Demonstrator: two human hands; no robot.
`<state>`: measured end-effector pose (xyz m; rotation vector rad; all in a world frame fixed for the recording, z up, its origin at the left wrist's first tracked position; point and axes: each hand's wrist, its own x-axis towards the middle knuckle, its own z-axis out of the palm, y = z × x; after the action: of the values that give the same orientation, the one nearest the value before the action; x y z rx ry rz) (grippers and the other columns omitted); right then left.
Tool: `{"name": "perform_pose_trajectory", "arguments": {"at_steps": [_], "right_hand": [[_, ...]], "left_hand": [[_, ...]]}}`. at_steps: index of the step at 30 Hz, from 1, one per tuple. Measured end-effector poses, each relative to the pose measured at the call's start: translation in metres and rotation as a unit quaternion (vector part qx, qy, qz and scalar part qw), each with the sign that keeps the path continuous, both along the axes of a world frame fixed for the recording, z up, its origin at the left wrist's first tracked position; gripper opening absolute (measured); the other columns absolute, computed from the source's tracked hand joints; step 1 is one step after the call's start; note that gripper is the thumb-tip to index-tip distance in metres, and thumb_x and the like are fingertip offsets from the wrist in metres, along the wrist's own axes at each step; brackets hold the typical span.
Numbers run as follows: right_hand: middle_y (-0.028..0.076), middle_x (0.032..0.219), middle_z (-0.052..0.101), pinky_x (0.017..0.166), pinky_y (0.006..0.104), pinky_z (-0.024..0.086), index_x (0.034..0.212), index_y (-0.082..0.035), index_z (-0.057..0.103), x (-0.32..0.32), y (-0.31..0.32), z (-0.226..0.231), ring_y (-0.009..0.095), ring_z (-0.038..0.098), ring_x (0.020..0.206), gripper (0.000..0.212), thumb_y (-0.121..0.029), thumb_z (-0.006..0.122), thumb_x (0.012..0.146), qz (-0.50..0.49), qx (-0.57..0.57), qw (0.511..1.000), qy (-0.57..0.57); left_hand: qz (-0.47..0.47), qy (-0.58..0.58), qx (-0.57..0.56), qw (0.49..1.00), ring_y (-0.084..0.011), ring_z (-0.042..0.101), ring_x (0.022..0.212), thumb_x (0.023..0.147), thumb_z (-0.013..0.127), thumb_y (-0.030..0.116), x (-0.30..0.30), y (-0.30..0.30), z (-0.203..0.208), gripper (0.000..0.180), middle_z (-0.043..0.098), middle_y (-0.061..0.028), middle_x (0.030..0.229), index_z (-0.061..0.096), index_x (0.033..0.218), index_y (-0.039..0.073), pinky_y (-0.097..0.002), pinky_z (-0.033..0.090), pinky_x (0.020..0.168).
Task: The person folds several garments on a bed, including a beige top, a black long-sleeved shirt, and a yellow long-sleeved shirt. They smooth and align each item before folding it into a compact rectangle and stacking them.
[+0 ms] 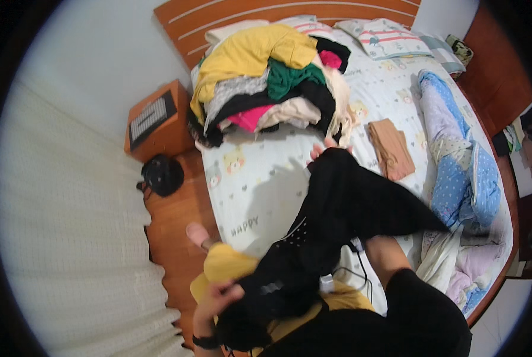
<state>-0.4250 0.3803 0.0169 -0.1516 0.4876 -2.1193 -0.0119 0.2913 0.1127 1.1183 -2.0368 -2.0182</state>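
Observation:
A black garment [343, 202] with a row of small pale dots stretches between my hands in front of me. Pinched at its lower left part, the cloth is in my left hand [223, 294], which wears a dark wristband. My right forearm reaches up beneath the garment, and only the fingers of my right hand [328, 147] show at its far top edge, where the cloth hangs from them. The palm is hidden under the fabric. A dark cord and white tags [326, 283] show beside the garment. Beyond my right hand, a folded tan garment [391, 149] lies on the bed.
A tall heap of clothes [260, 71] covers the bed's far left. Blue and lilac bedding [456, 154] runs along the right side, with pillows [385, 38] by the headboard. Left of the bed are a wooden nightstand [159, 128], a black round object [162, 175] and a pale curtain [81, 220].

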Motion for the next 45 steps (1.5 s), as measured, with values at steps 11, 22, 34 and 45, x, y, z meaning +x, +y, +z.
{"name": "perform_pose_trajectory", "arguments": {"at_steps": [11,22,34,45], "right_hand": [[0.007,0.097,0.067,0.08,0.0326,0.056,0.135,-0.001,0.057,0.01,0.02,-0.02,0.016,0.066,0.088,0.047,-0.036,0.056,0.104,0.284,0.346,0.755,0.479],[0.013,0.1,0.074,0.087,0.033,0.052,0.121,0.002,0.065,0.079,-0.001,-0.017,0.021,0.068,0.092,0.033,-0.015,0.067,0.093,0.085,0.357,0.688,0.626],[0.001,0.105,0.065,0.087,0.024,0.046,0.125,-0.001,0.059,-0.01,0.081,0.093,0.01,0.058,0.097,0.031,0.002,0.052,0.095,-0.131,0.302,0.706,0.627],[0.018,0.108,0.067,0.093,0.0434,0.052,0.119,-0.007,0.058,0.044,0.057,0.02,0.038,0.063,0.106,0.046,0.001,0.063,0.073,0.07,0.327,0.547,0.767]], "left_hand": [[-0.118,0.028,-0.266,0.956,-0.0281,0.06,0.082,0.084,0.077,0.01,0.034,0.008,0.008,0.02,0.065,-0.0115,0.086,0.065,0.092,-0.004,-0.035,0.048,0.074],[0.095,-0.117,-0.262,0.953,-0.0342,0.059,0.1,0.078,0.064,-0.013,0.062,0.076,-0.089,0.08,0.045,-0.0197,0.132,0.034,0.15,0.005,-0.0401,0.05,0.088],[0.068,-0.076,-0.264,0.959,-0.039,0.064,0.112,0.078,0.082,0.015,-0.017,-0.021,-0.098,0.049,0.071,-0.0221,0.11,0.065,0.123,0.006,-0.0414,0.05,0.095],[0.194,0.159,-0.451,0.857,-0.0151,0.057,0.092,0.084,0.054,-0.009,-0.009,-0.07,0.047,0.023,0.058,-0.0069,0.094,0.054,0.105,0.002,-0.0274,0.046,0.087]]}}
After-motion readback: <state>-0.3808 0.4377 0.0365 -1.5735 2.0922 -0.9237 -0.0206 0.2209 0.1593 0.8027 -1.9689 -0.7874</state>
